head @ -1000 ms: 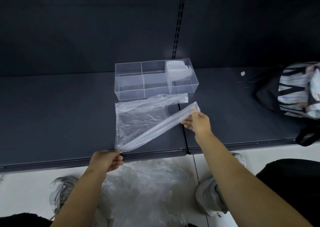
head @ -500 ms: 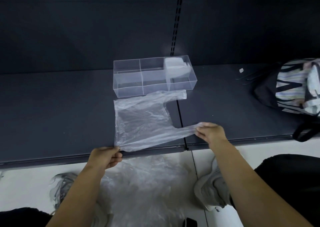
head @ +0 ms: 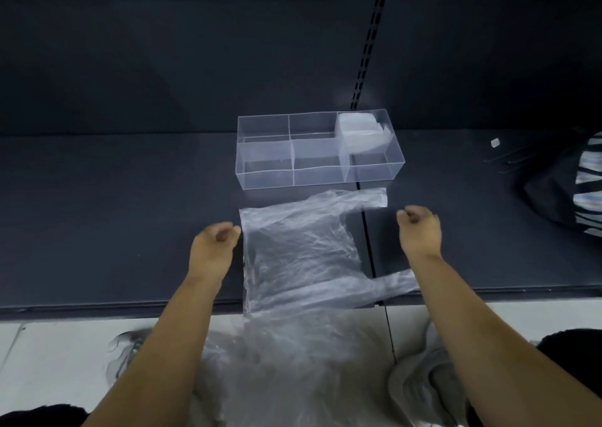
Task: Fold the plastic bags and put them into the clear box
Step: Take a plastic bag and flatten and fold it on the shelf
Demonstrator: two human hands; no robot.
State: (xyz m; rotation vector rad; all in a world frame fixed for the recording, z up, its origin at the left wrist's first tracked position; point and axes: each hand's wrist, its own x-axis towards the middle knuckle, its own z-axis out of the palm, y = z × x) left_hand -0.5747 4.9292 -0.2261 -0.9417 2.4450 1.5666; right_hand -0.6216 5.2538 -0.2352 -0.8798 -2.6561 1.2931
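Film, thin, crinkled and see-through, makes up the plastic bag point(head: 299, 257), which lies flat on the matt dark shelf point(head: 114, 215), its two strap handles pointing right, the far handle point(head: 368, 197) just in front of the clear box point(head: 264, 179) and the near handle point(head: 394, 285) at the shelf's front edge; the box is rigid, straight-walled and oblong, split into six compartments in two rows of three; one folded bag point(head: 361, 130), a whitish block, sits in the far right compartment; a loose heap of more bags point(head: 286, 361) lies on the pale floor below the shelf, too tangled to count; two grey shoes flank it, and one soft striped bag point(head: 586, 182) slumps at the right end of the shelf; the left hand point(head: 213, 244) has its fingers curled, the tips right at the bag's left edge near the far corner, and whether they pinch the film I cannot tell; the right hand point(head: 420, 231) is curled on nothing, above the shelf just right of the far handle; half a second ago the left hand gripped the near left corner and the right pinched the near handle taut; both have since let go and moved farther in.
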